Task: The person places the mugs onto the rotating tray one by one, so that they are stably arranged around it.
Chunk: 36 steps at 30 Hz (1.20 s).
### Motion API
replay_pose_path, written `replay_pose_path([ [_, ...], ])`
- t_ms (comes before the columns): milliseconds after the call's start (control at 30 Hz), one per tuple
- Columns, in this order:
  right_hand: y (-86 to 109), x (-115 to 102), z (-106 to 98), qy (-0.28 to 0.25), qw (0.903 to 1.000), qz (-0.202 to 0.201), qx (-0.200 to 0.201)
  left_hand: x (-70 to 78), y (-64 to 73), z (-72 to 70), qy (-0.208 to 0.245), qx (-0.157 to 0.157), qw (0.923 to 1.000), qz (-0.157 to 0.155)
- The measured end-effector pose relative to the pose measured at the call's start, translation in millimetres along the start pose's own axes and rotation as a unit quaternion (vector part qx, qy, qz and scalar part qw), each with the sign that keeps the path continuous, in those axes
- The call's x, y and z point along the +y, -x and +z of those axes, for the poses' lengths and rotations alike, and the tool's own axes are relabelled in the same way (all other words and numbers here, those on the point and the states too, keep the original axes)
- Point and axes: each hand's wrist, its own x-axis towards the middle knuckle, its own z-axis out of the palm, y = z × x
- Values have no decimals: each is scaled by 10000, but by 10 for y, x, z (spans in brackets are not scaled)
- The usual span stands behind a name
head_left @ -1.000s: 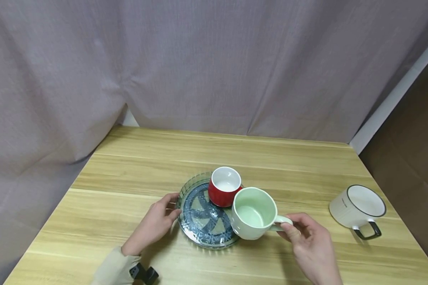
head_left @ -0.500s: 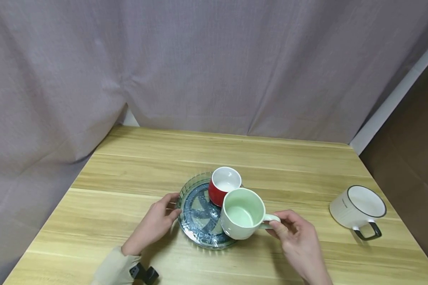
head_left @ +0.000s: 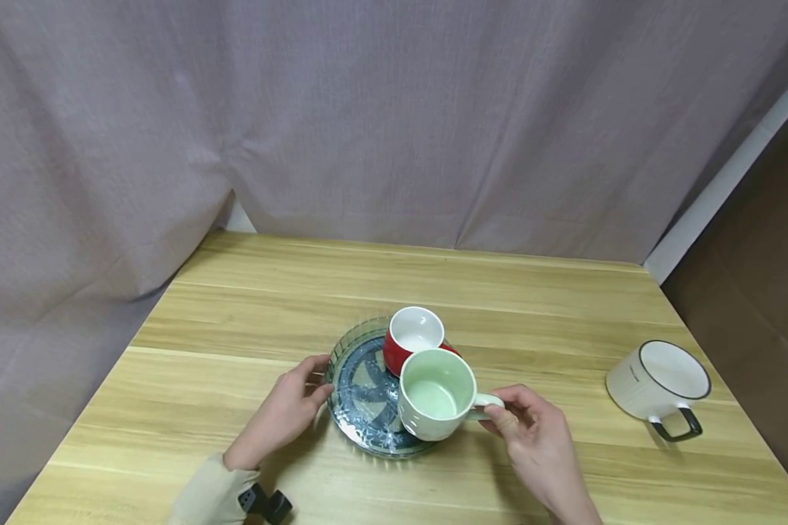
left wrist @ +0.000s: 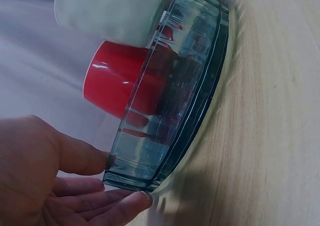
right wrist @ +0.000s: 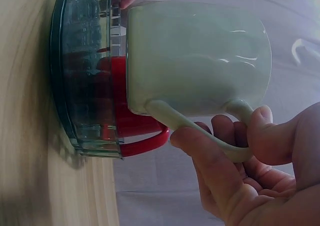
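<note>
My right hand (head_left: 535, 445) pinches the handle of a pale green mug (head_left: 436, 394), thumb on one side and fingers curled on the other. The mug is upright, above the right part of a round glass dish (head_left: 361, 430); in the right wrist view its base (right wrist: 131, 61) is at rim height. A red cup (head_left: 397, 356) with a white inside stands in the dish, partly hidden behind the mug. At the dish's left edge my left hand (head_left: 289, 408) holds the rim between thumb and fingers, as the left wrist view shows.
A white mug (head_left: 646, 386) with a dark rim and black handle stands at the right of the wooden table (head_left: 236, 306). Grey curtain (head_left: 368, 124) hangs behind the table, and a brown panel (head_left: 755, 292) rises on the right.
My right hand has moved left with the green mug, from the dish's right edge to further over it, covering more of the red cup. The left hand and dish have stayed put.
</note>
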Motion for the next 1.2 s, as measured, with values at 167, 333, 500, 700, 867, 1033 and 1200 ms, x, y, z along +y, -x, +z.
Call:
replay_pose_path([
  [167,-14,12,24,-29,10000,38,9,4,-6,0,-8,-3,10000,29],
  [333,-31,26,42,-78,9999,84,4,3,-10,0,34,-11,10000,33],
  [500,-49,54,63,-112,9998,144,-15,1,-15,-1,20,-12,10000,46],
  [700,-66,90,82,-123,9998,162,-15,-5,-17,1,12,-17,10000,47],
  [867,-72,117,93,-184,9996,216,-72,3,-9,-2,-2,-29,10000,17],
  [1033,-77,153,102,-150,9996,234,-75,0,-8,-1,-12,-37,10000,-24],
  [1200,-79,168,121,-78,9992,381,-82,-7,-8,2,-26,-28,10000,-29],
])
